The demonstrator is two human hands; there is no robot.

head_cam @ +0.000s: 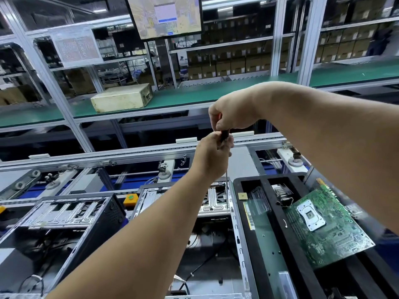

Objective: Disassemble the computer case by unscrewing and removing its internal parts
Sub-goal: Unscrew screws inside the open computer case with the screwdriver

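An open computer case [236, 231] lies in the middle, its metal floor and loose cables showing. A long screwdriver [226, 182] stands upright over the case's far right corner, its tip down at the metal plate there. My right hand [232, 112] grips the top of its dark handle. Just below, my left hand [212, 155] holds the lower handle and upper shaft. Both forearms reach in from below and from the right.
A second open case [64, 214] stands at the left. On the right a black tray [265, 212] holds a green motherboard [323, 225], a memory stick and a cooler. Conveyor rails run behind; a beige box [122, 98] sits on the green shelf under a monitor.
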